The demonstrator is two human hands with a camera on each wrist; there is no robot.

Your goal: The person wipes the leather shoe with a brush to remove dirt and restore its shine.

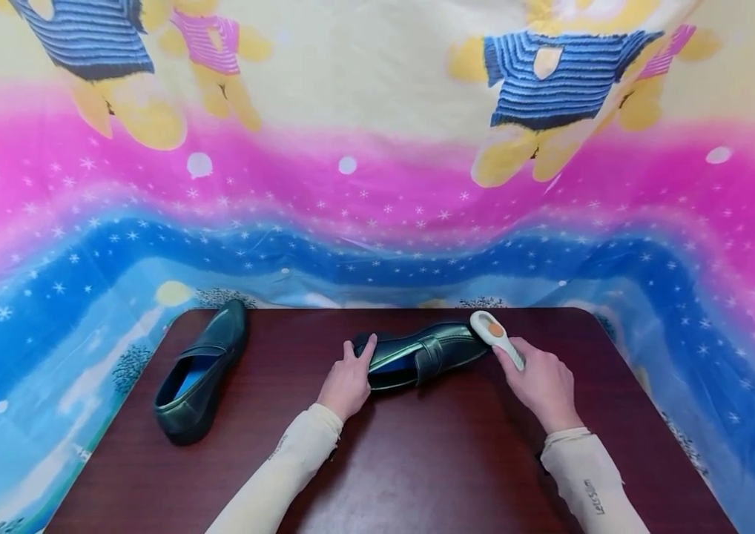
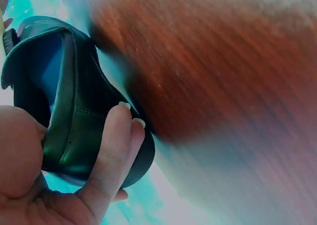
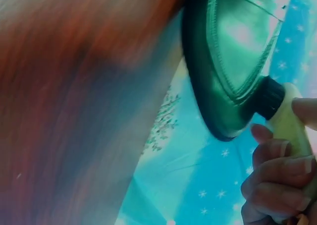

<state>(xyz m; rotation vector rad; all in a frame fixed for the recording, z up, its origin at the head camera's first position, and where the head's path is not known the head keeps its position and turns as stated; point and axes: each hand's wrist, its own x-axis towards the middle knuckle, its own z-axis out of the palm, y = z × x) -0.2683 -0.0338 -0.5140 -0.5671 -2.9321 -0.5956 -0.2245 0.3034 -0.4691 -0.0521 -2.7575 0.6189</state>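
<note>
A black loafer [image 1: 447, 352] is tilted over the table, its toe pointing right. My left hand [image 1: 345, 382] grips it by the heel, thumb at the opening and fingers along the outer side in the left wrist view. My right hand [image 1: 544, 380] holds a white-handled shoe brush [image 1: 512, 354] with an orange spot on its head. In the right wrist view the brush's short black bristles [image 3: 270, 97] meet the loafer's toe [image 3: 225, 117]. The other loafer [image 1: 200, 371] stands at the table's left, toe away from me, a blue insole showing inside.
The dark reddish-brown table [image 1: 417, 460] has rounded far corners. Right behind its far edge hangs a patterned cloth [image 1: 377, 208] in pink, blue and cream, which also runs down both sides.
</note>
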